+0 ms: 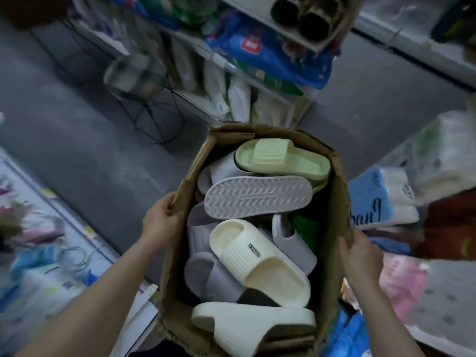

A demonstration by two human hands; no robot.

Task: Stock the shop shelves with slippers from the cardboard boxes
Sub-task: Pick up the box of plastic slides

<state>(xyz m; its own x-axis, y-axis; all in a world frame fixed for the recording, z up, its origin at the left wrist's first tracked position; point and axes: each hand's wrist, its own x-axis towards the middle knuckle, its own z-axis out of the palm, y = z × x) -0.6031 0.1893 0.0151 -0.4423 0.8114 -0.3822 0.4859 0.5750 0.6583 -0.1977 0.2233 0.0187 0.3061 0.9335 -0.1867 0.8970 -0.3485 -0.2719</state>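
While both hands hold it by its side walls, the cardboard box (pixel 337 197) stands open-topped between them, crammed with loose slippers. The left hand (pixel 161 220) has its fingers curled round the edge of the left wall. The right hand (pixel 360 253) grips the top of the right wall in the same way.

Just inward of the left hand, a grey slipper (pixel 257 197) lies sole-up across the box. Between the two hands and a little nearer the person, a cream slipper (pixel 257 261) with a small label on its strap rests on a heap of grey slippers (pixel 216 276). Nearer still, behind both wrists, a second cream slipper (pixel 252 328) lies on its side against the near wall. Beyond both hands, at the far end, a pale green slipper (pixel 280 158) lies on top.

Past the box and the grey floor (pixel 77 150), a shelf unit (pixel 296 39) carries blurred blue and green packs, with a dark pair of footwear (pixel 301 16) on an upper board. Out beyond the left hand stands a wire stand (pixel 149 117). Outward of the right hand lie a blue-wrapped pack of rolls (pixel 373 199) and a pink pack (pixel 401 284).
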